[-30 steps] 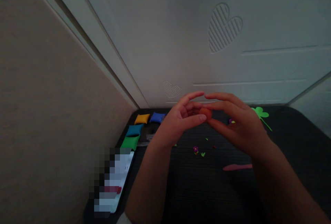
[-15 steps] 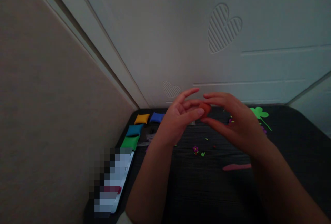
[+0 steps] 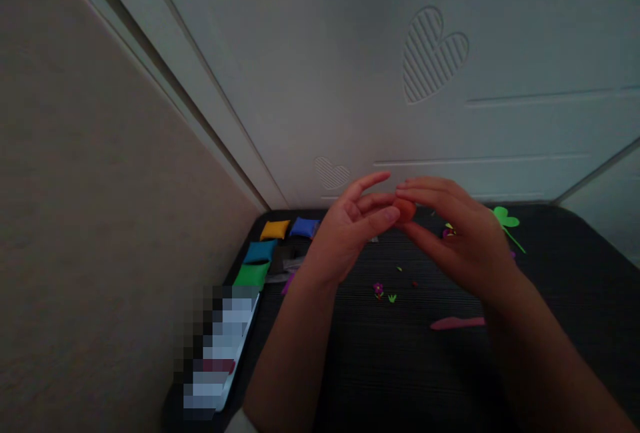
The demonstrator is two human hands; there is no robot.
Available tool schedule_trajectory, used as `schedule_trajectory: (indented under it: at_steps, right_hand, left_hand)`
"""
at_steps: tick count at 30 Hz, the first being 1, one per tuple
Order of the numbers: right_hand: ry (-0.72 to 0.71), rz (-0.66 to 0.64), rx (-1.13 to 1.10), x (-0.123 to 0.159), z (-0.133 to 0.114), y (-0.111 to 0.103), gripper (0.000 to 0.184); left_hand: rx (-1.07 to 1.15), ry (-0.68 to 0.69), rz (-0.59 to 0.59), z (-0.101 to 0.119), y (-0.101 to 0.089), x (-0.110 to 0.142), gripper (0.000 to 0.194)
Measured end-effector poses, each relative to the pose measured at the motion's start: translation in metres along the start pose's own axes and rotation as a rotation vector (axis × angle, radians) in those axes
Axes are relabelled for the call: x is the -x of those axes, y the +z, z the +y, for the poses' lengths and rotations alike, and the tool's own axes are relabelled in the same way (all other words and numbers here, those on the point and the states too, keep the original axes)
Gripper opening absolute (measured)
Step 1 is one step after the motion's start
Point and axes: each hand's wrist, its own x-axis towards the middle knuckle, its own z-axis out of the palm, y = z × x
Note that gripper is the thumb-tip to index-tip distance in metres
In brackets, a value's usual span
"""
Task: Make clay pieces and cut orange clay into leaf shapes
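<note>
the orange lump (image 3: 406, 211) lies between left hand (image 3: 344, 233) and right hand (image 3: 457, 236), pinched by both, neither clearly nearer (long axis unclear).

A dark, wood-grained table (image 3: 395, 360) with rounded far corners stands in dim light. Behind the table rises a pale panelled surface (image 3: 300, 53), bearing a large ribbed heart (image 3: 431, 53) and, closer to the table, a smaller heart (image 3: 331, 173). Left of the table runs a plain brownish wall (image 3: 90, 193).
</note>
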Motion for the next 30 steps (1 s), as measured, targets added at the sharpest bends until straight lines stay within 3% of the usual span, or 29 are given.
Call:
schedule_trajectory:
  at_steps: [3,12,18,24,30]
  right_hand:
    - [-0.013,-0.006,0.005,0.0004,-0.0019,0.0010,0.036]
    - [-0.003,0.017,0.011,0.0024,-0.0031,0.0011,0.028]
    - [-0.013,-0.012,0.020,0.0014,-0.0035,0.0019,0.038]
    - [0.009,0.006,0.011,0.0022,-0.0050,0.0011,0.026]
    - [-0.012,-0.016,0.004,0.0016,-0.0039,0.0016,0.035]
  left_hand:
    - [-0.003,0.004,0.013,0.0000,0.0000,-0.0006,0.046]
    - [0.030,-0.001,-0.003,-0.0003,0.0022,-0.0004,0.044]
    - [-0.038,0.003,0.015,0.0016,0.0020,0.0006,0.045]
    - [0.017,-0.004,-0.004,0.0002,0.0006,0.0009,0.047]
    - [0.032,-0.007,0.003,0.0018,0.0017,0.0014,0.047]
